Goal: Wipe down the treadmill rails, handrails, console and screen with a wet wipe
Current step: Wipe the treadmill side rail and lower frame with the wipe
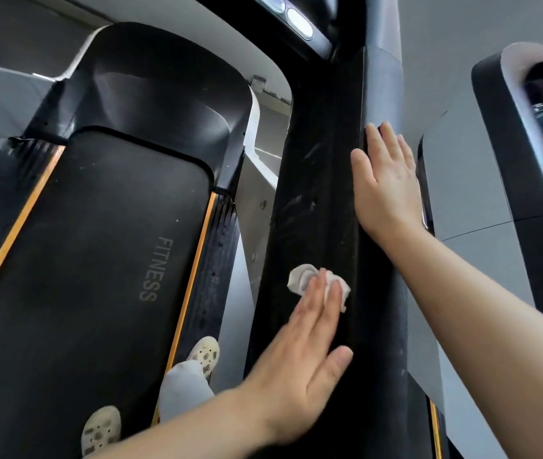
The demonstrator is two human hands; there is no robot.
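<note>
Two bare hands of yours lie on the wide black handrail (pixel 323 180) that runs up the middle of the view toward the console (pixel 300 24) at the top. Left of it lies the treadmill belt (pixel 97 260), printed FITNESS, with orange-edged side rails (pixel 194 276) on either side. Your left hand (pixel 300 356) lies flat with its fingers straight, pressing the crumpled white wet wipe (pixel 303 279) onto the handrail's top face; the wipe shows beyond your fingertips. Your right hand (pixel 386 180) rests further up, spread flat along the handrail's right edge, holding nothing. Below, your pale shoes (pixel 101 432) stand on the belt and on the right side rail.
</note>
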